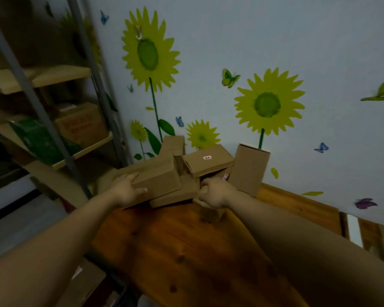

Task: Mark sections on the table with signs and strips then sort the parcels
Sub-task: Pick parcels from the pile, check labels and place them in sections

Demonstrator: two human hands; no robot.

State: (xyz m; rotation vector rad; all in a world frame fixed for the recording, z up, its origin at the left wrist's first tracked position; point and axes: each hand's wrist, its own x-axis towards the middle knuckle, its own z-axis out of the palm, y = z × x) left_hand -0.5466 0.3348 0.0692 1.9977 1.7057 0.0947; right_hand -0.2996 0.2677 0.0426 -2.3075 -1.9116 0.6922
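Parcels (249,169) lie piled at frame centre on the table (186,251). Left hand (125,191) grips a big box (157,176); right hand (213,192) is curled, hold unclear. Pulling may topple the top box (208,161).

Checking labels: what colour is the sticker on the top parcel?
Sticker is white, dark mark; head view.

Dim, blurry, wide-angle edge distortion.
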